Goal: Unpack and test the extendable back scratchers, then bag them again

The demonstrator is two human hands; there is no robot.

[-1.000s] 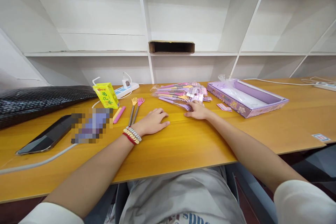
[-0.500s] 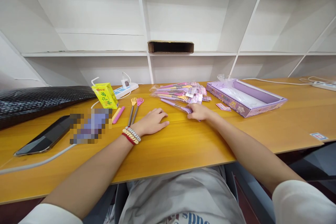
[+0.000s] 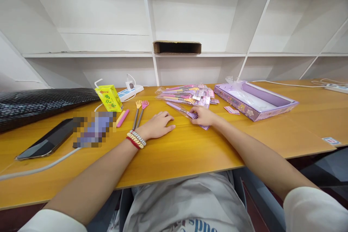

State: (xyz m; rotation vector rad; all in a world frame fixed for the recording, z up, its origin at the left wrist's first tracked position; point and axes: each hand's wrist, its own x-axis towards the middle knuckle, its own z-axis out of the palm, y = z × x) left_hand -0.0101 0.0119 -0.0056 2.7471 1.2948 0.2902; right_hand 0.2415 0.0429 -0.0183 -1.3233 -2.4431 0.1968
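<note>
My right hand (image 3: 203, 116) is closed around the claw end of a purple back scratcher (image 3: 176, 106) in a clear wrapper, lying on the table. A bit of its purple card (image 3: 204, 127) sticks out below my palm. My left hand (image 3: 157, 125) rests flat on the wood with its fingers apart, holding nothing. Close to that wrist lie a yellow-clawed back scratcher (image 3: 137, 113) and a pink-clawed back scratcher (image 3: 143, 110), their lower ends hidden by my hand. Behind my right hand is a pile of wrapped back scratchers (image 3: 187, 94).
A purple open box (image 3: 254, 114) with plastic inside stands at the right, a small pink card (image 3: 231, 110) beside it. To the left are a yellow drink carton (image 3: 110, 98), pink and yellow handles (image 3: 123, 118), a phone (image 3: 46, 139) and a power strip (image 3: 133, 92). White shelves rise behind.
My right hand has shifted slightly left on the wrapped back scratcher, and more of the purple card shows below it. My left hand stays where it was.
</note>
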